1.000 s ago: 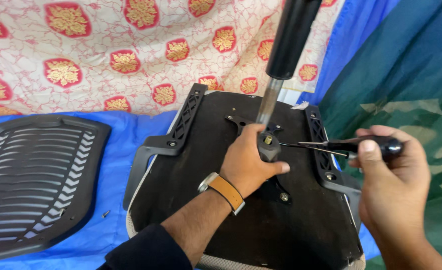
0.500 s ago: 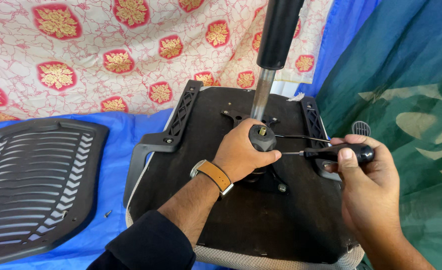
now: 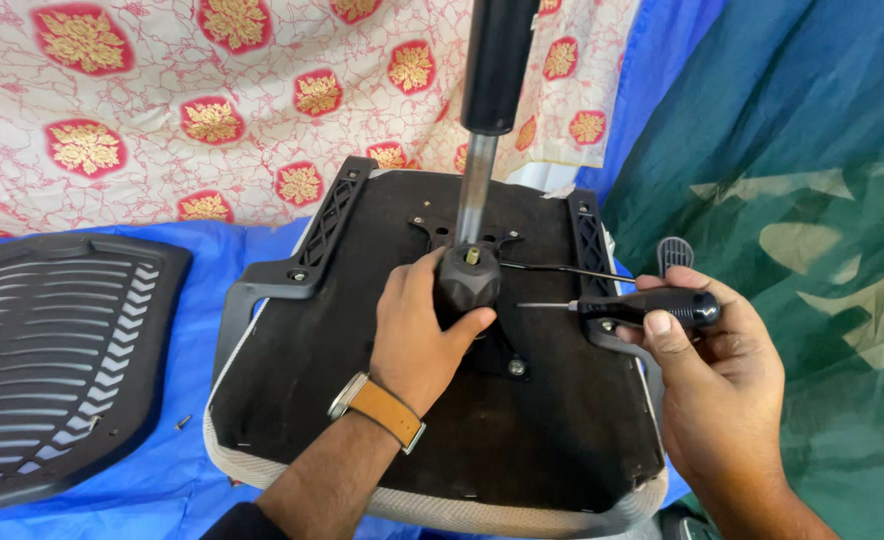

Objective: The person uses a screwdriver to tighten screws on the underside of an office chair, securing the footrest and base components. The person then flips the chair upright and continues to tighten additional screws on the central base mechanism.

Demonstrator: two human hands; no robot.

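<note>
- Black, and lying underside-up on a blue tarp [image 3: 162, 490], the office chair seat [image 3: 362, 400] fills the middle of the view, its grey fabric edge showing along the near rim.
- Left hand [image 3: 417, 335], with a tan-strapped watch [image 3: 377, 410] on the wrist, is curled around the round black knob [image 3: 467, 283] on the seat's central mechanism, thumb and fingers closed on it.
- Right hand [image 3: 707, 350] is wrapped shut around the black handle of a screwdriver [image 3: 642, 305], whose thin shaft points left toward the knob, the tip just short of it.
- A gas lift cylinder [image 3: 487, 110] rises upright just behind the knob.
- Black slatted chair back panel [image 3: 52, 360] lies well apart at left; a patterned cloth [image 3: 192, 100] hangs behind.
</note>
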